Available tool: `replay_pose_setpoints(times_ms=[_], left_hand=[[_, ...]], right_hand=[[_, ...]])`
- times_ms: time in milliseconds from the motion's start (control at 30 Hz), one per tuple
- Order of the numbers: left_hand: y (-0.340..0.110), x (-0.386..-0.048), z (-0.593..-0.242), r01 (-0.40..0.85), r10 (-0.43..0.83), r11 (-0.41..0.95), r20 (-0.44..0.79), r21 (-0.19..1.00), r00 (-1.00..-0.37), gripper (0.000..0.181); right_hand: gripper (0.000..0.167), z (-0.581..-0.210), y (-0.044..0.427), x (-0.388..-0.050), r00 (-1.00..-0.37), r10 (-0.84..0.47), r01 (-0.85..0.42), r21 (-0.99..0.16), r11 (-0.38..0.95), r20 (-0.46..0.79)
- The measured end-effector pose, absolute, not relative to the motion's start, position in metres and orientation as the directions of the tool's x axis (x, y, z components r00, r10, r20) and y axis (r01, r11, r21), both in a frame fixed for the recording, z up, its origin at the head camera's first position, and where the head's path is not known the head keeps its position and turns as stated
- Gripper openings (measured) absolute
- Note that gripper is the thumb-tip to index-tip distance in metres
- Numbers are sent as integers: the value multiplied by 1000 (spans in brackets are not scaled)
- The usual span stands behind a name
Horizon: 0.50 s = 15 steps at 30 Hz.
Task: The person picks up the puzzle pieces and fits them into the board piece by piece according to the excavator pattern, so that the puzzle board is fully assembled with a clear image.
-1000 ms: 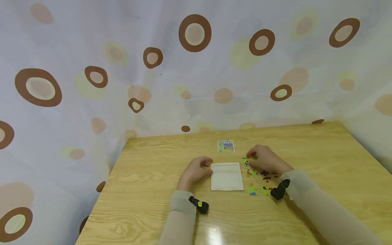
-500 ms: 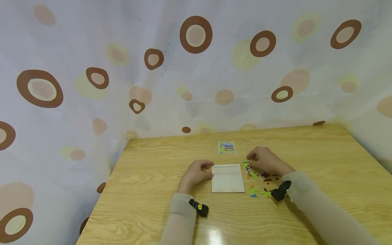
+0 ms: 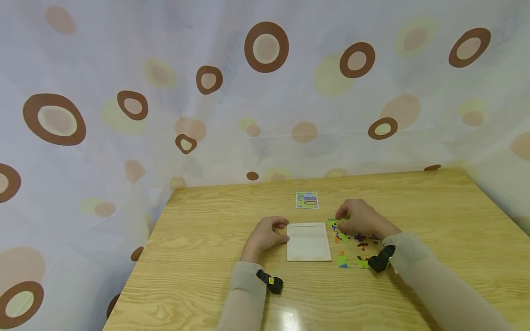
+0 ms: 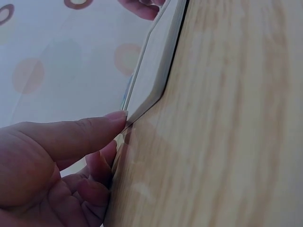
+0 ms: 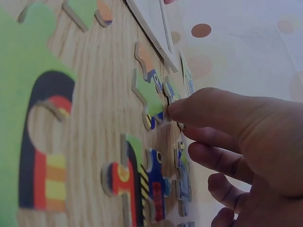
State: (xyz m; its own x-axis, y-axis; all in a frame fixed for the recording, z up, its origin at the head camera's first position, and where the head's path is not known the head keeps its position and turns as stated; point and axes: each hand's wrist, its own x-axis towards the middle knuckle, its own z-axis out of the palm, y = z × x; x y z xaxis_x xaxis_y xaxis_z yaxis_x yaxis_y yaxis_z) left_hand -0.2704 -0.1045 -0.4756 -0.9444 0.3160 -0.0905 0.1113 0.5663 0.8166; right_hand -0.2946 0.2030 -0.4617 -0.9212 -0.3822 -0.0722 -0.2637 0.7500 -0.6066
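A pale square puzzle tray (image 3: pixel 308 243) lies flat on the wooden table. My left hand (image 3: pixel 265 237) is at its left side, its thumb straight and touching the tray's edge (image 4: pixel 156 78) in the left wrist view; the other fingers are bent beneath. To the tray's right, my right hand (image 3: pixel 363 220) reaches over the upper puzzle pieces. In the right wrist view its thumb (image 5: pixel 203 108) comes down at the edge of a green and blue puzzle piece (image 5: pixel 150 92). Whether thumb and fingers pinch a piece is hidden.
Several more loose pieces lie nearby, including a green one (image 3: pixel 342 260) and a large one with black, red and yellow (image 5: pixel 28 118). Behind the tray is a small picture card (image 3: pixel 307 200). A spotted curtain (image 3: pixel 265 105) hangs along the table's back edge.
The view has shifted slightly. My right hand has moved very slightly to the right over the upper pieces; my left hand stays at the tray's left edge.
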Motion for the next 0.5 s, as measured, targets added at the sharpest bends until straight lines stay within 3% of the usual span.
replay_pose_setpoints(times_ms=[500], left_hand=[[-102, -267, -476, 105, 293, 566, -81, 817, -953, 40]], right_hand=[[27, -460, 204, -289, -919, -394, -298, -664, 686, 5]])
